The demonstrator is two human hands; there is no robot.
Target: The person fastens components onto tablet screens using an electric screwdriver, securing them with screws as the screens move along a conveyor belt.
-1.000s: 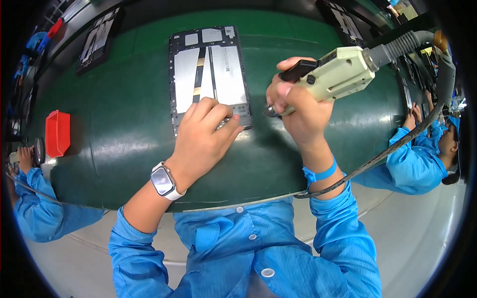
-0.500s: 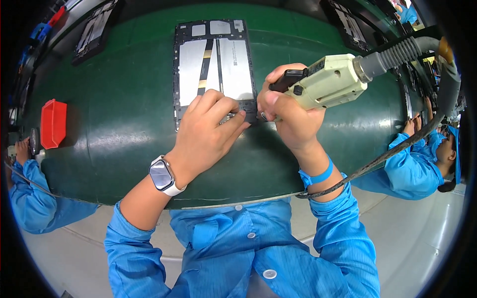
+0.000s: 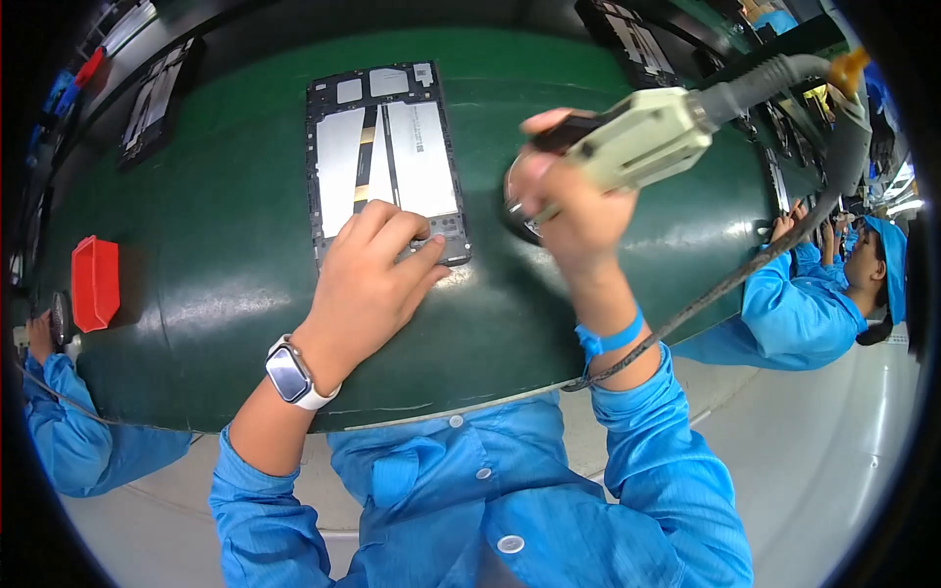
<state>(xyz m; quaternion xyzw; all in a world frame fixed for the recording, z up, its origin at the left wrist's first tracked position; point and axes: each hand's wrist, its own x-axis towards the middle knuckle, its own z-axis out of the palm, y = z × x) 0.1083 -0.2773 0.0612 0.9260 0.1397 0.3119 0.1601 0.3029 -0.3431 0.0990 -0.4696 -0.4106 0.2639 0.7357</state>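
Note:
A tablet (image 3: 422,176) lies with its back off on the green table, showing pale battery panels, a dark ribbon cable and a black frame. Over its lower end rests my left hand (image 3: 377,269), fingers bent and thumb and forefinger close together near the lower right corner. Whatever they pinch, if anything, is hidden. To the right of the tablet, my right hand (image 3: 580,211) grips a pale green electric screwdriver (image 3: 647,142) with a black lever. Motion blurs this hand, and the tool's tip cannot be made out. A dark rounded part shows below its fingers.
A red bin (image 3: 95,284) stands on the table (image 3: 225,225) at left. More opened tablets lie at the far left (image 3: 157,103) and far right (image 3: 632,44). The screwdriver's grey hose and a dark cable (image 3: 725,284) run along the right. Co-workers in blue sit on both sides.
My right hand has moved away from the tablet's lower right corner with the screwdriver, widening the gap. My left hand stays on the tablet. The whole view has shifted a little.

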